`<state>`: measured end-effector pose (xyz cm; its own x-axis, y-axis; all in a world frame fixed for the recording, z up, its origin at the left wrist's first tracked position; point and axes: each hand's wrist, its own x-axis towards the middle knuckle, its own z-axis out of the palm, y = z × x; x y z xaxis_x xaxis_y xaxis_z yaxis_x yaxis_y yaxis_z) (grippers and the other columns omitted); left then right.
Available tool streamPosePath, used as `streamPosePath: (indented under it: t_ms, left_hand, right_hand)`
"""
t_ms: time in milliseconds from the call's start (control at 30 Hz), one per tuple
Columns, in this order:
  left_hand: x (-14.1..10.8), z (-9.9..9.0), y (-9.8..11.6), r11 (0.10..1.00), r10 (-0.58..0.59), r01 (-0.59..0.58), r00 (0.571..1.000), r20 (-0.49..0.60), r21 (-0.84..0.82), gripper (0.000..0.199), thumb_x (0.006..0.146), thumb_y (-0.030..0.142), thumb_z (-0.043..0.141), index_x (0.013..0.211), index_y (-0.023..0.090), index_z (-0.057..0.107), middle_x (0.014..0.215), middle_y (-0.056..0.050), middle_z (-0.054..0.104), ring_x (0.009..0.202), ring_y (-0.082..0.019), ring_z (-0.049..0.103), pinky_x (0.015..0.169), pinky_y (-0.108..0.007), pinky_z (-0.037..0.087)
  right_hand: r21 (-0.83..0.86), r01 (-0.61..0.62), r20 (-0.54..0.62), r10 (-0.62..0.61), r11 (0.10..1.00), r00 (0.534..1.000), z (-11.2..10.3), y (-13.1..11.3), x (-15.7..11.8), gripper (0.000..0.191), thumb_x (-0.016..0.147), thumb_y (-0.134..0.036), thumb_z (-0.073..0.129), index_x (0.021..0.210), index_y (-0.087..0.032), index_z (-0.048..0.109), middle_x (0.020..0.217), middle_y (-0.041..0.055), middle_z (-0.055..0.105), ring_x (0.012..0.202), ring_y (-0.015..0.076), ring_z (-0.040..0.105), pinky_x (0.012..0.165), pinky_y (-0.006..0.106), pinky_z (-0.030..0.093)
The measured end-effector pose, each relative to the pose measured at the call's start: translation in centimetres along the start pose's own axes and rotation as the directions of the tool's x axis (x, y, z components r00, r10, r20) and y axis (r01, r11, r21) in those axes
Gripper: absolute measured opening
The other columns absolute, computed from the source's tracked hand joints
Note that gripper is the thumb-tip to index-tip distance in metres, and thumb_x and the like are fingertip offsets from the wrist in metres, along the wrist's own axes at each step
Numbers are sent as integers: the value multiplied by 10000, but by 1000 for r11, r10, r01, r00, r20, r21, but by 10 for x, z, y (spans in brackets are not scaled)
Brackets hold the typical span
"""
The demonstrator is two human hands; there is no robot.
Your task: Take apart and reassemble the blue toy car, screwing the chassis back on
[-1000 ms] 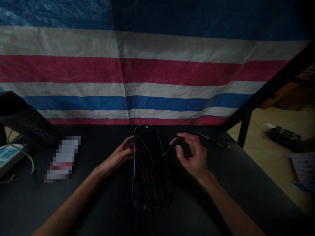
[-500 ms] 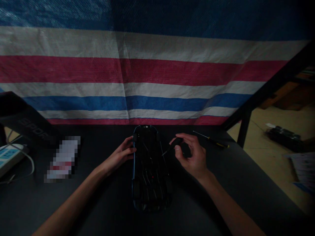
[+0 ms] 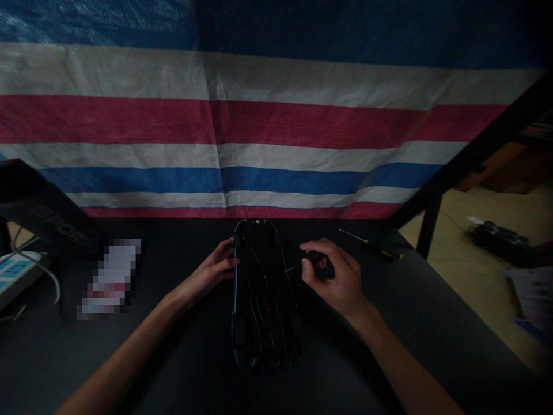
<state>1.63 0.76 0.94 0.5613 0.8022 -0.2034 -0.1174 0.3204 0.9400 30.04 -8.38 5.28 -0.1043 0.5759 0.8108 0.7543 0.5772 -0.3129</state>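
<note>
A dark toy car (image 3: 263,294) with blue edges lies upside down on the black table, its underside and wheels facing up. My left hand (image 3: 210,272) grips the car's left side near its far half, fingertips at the edge. In my right hand (image 3: 339,276), thumb and fingers are closed around the dark handle of a screwdriver (image 3: 317,261). Its thin shaft points left towards the car's right edge; whether the tip touches is too dark to tell. A second screwdriver (image 3: 382,250), black and yellow, lies beyond my right hand.
At left are a power strip (image 3: 23,274) with a white cable, a dark box with lettering (image 3: 56,216) and a blurred-out flat item (image 3: 114,276). A striped tarp (image 3: 276,127) hangs behind the table. A black metal frame (image 3: 425,227) stands at right.
My right hand has turned, bringing the screwdriver's handle lower and its shaft closer to level. The left hand and the toy car have stayed in place.
</note>
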Motion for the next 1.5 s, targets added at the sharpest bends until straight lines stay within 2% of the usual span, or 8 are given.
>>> streamPosePath:
  t_ms: [167, 467, 700, 867, 1033, 1167, 1300, 1500]
  left_hand:
    - [-3, 6, 6, 1000, 9, -9, 1000, -2, 3, 661, 857, 379, 774, 1457, 318, 505, 1544, -83, 540, 1373, -328, 550, 1104, -459, 476]
    - [-3, 7, 6, 1000, 17, -17, 1000, -8, 9, 645, 849, 395, 772, 1440, 321, 523, 1522, -90, 561, 1349, -331, 575, 1119, -484, 463]
    - [-4, 8, 7, 1000, 13, -13, 1000, -20, -12, 650, 843, 378, 787, 1433, 321, 520, 1511, -77, 573, 1353, -321, 572, 1112, -468, 467]
    - [-4, 7, 5, 1000, 8, -9, 1000, -16, -26, 630, 852, 372, 782, 1424, 322, 522, 1528, -75, 549, 1372, -329, 547, 1103, -479, 463]
    - [-2, 4, 1, 999, 31, -31, 999, 18, -37, 607, 871, 356, 762, 1426, 322, 516, 1517, -83, 549, 1353, -313, 553, 1087, -476, 459]
    - [-1, 4, 0, 999, 29, -29, 1000, 11, -43, 605, 863, 348, 769, 1416, 325, 525, 1495, -81, 560, 1317, -307, 572, 1084, -487, 452]
    - [-3, 7, 3, 999, 20, -20, 1000, -1, -50, 633, 848, 347, 783, 1420, 306, 514, 1497, -93, 554, 1323, -315, 565, 1094, -492, 442]
    - [-3, 7, 3, 999, 25, -24, 999, 24, -44, 609, 872, 343, 766, 1423, 316, 508, 1523, -82, 538, 1338, -315, 560, 1095, -482, 448]
  right_hand:
    - [-60, -92, -31, 90, 994, 995, 0, -3, -2, 74, 954, -207, 645, 988, -273, 651, 795, -23, 719, 514, 99, 545, 522, 257, 469]
    - [-23, -69, 74, 71, 997, 995, -2, -6, 7, 185, 985, -194, 555, 1124, -274, 646, 966, 37, 723, 864, 201, 684, 766, 357, 567]
    - [-63, -89, 29, 91, 994, 995, -2, -2, 6, 137, 1020, -230, 569, 929, -255, 668, 764, -18, 733, 616, 132, 662, 630, 288, 516]
    - [-46, -62, 137, 67, 997, 988, -9, -3, 16, 255, 1008, -182, 464, 1146, -246, 669, 1031, 53, 737, 932, 218, 695, 865, 401, 552]
    - [-4, -52, 243, 51, 999, 969, -12, -2, 24, 177, 1013, -243, 559, 1127, -293, 684, 995, 17, 754, 917, 205, 705, 859, 376, 575]
    - [-27, -139, 182, 142, 990, 973, -9, -2, 18, 154, 1045, -298, 527, 995, -280, 671, 879, -2, 749, 779, 178, 712, 738, 325, 556]
    - [-46, -111, 131, 116, 993, 985, -4, -5, 12, 268, 1064, -230, 376, 1136, -255, 634, 1011, 52, 735, 890, 204, 702, 812, 371, 540]
    - [-82, -7, 114, 17, 997, 993, 2, -8, 11, 151, 999, -203, 585, 1127, -275, 619, 1001, 23, 752, 873, 195, 705, 847, 366, 547]
